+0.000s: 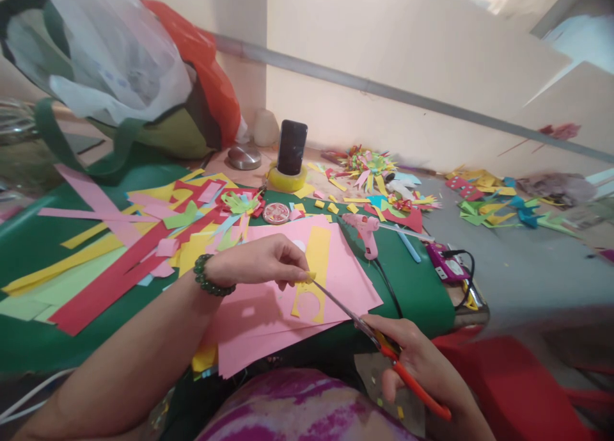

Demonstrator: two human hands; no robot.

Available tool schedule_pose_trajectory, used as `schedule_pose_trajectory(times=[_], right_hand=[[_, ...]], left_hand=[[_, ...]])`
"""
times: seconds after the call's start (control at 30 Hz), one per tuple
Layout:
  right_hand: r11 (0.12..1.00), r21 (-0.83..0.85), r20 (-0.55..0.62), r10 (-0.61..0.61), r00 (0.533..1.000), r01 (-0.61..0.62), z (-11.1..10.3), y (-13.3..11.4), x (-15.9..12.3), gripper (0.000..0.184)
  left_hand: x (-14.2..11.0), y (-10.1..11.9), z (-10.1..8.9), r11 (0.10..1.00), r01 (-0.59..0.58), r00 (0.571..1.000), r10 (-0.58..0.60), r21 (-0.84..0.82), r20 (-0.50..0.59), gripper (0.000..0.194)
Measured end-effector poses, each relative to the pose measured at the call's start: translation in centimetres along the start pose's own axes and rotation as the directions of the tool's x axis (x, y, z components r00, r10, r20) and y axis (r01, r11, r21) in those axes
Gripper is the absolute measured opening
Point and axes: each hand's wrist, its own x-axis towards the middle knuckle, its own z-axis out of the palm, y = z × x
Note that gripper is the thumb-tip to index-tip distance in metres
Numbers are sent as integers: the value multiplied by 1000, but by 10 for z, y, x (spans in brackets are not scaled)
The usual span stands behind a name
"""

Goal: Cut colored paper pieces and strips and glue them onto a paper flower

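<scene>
My left hand [273, 262] wears a green bead bracelet [207, 277] and pinches a small piece of yellow paper [311, 277]. My right hand [415, 358] grips orange-handled scissors [357, 319], whose blade tips meet the edge of that piece. Beneath both lie stacked pink paper sheets [350, 281]. On them rests a yellow paper strip [318, 249] with a round hole cut near its lower end. A pink glue gun [364, 233] lies just beyond the sheets on the right.
Colored paper strips [115, 274] cover the green mat [29, 236] at left. A phone [292, 148] stands in a yellow tape roll [288, 180]. Bags [163, 108] fill the back left. A purple power strip [446, 265] and paper ornaments [494, 194] are at right.
</scene>
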Motion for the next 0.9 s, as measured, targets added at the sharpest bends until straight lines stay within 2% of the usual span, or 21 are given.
schedule_pose_trajectory(times=[0.2,0.4,0.53,0.67,0.9], right_hand=[[1000,-17,16,6,1000,-6,0,-6,1,63],[994,-89,23,-61,998,63,-5,-4,0,87],[987,-117,-18,-111,994,108,-7,0,-3,97],[984,-149,-69,-106,992,95,-5,2,-5,93],[984,-160,-78,-89,993,75,-2,-1,-4,83]], left_hand=[[0,-2,-1,1000,5,1000,-5,-5,-2,38],[-1,1,-1,998,-16,1000,15,-64,-22,34],[-2,3,-1,994,-15,999,10,-108,-52,31],[-1,2,0,994,-19,1000,16,-106,-26,30],[-1,2,0,995,-24,1000,24,-97,2,33]])
